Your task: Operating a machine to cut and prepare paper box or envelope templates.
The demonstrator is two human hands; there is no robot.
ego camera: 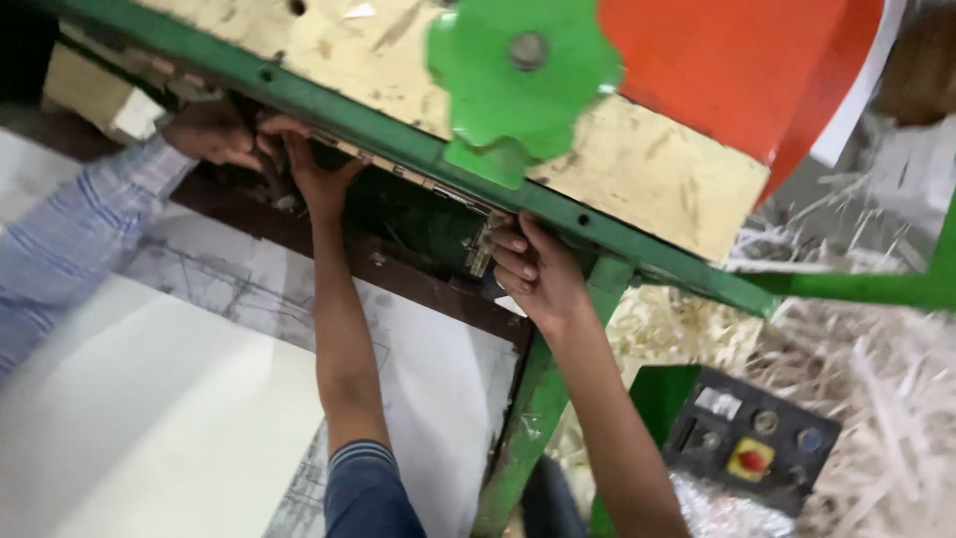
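Note:
A green-framed cutting machine with a cream top and a green star-shaped knob fills the upper view. My left hand reaches up under the green bar, fingers pressed into the dark slot there. My right hand grips the underside of the bar near a stack of thin paper edges. Another person's hand, in a striped sleeve, holds the same slot just left of mine. What the fingers hold inside the slot is hidden.
White sheets lie on the machine bed below. A dark control box with a red button sits at lower right among heaps of paper shreds. An orange guard covers the top right. A green leg stands between my arms.

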